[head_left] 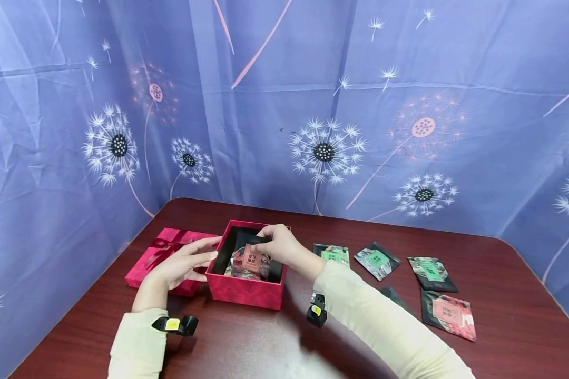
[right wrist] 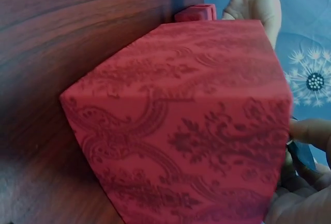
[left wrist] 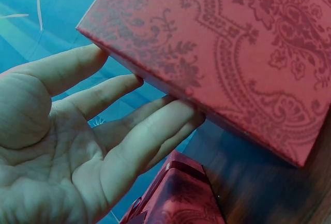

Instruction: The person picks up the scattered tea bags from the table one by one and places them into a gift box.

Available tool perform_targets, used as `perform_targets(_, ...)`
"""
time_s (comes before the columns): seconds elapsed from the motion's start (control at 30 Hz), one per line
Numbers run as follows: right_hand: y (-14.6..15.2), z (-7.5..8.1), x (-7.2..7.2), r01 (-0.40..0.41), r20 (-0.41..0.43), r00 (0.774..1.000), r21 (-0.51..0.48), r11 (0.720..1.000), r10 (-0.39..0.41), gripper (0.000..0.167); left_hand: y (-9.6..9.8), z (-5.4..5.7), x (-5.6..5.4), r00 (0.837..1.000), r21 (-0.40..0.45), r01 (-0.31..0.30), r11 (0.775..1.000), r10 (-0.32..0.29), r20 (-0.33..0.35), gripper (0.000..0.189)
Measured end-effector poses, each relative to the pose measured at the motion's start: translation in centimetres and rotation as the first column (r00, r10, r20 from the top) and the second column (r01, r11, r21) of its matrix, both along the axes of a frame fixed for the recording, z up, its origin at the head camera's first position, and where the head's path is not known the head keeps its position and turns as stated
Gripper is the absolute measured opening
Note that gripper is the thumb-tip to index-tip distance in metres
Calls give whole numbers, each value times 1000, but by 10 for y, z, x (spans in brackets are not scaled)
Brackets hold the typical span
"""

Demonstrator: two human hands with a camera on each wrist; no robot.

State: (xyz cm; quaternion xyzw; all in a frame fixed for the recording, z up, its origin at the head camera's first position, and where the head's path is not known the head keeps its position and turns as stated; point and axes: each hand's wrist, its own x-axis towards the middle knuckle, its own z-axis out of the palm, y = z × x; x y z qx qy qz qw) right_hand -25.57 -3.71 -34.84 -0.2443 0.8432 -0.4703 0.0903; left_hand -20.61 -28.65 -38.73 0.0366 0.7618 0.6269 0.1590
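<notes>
A red patterned gift box (head_left: 246,295) with a dark inside stands uncovered on the table. My left hand (head_left: 182,267) is at its left side; in the left wrist view its extended fingertips (left wrist: 181,113) touch the box's edge. With thumb and fingers my right hand (head_left: 284,247) pinches the top of a black sachet (head_left: 250,263) with a red label, inside the box opening. The right wrist view shows mostly the box's outer walls (right wrist: 176,146), and the sachet is largely hidden there.
The red lid (head_left: 147,263), with a dark ribbon bow, lies left of the box, behind my left hand. Several sachets lie to the right, among them a green-labelled one (head_left: 378,260) and a red-labelled one (head_left: 449,314). A blue dandelion-print curtain (head_left: 265,131) hangs behind the wooden table (head_left: 246,342).
</notes>
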Motion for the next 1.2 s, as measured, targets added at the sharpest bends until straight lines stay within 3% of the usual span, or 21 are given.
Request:
perform_targets(0.27, -10, -4, 3, -37, -11, 999, 54, 998, 38, 6, -1, 1, 0, 1000, -9, -9, 1000, 9, 14, 65)
perform_targets(0.47, -13, -9, 3, -14, 15, 1000, 41, 999, 13, 5, 1, 0, -1, 1000, -9, -8, 1000, 8, 25, 65)
perform_targets(0.63, -16, -13, 4, -24, -22, 999, 33, 999, 25, 5, 0, 0, -1, 1000, -10, -16, 1000, 16, 21, 65)
perform_targets(0.83, -17, -15, 9, -34, -7, 999, 98, 995, 35, 6, -1, 1, -1, 1000, -4, -2, 1000, 2, 22, 65)
perform_targets(1.07, -18, -15, 13, 0, -82, 997, 166, 986, 14, 10, -2, 0, -1, 1000, 3, 9, 1000, -9, 16, 64)
perform_targets(1.2, -18, -15, 15, 27, -124, 992, 119, 993, -12, 13, -2, -1, -1, 1000, 2, 4, 1000, -4, 16, 64)
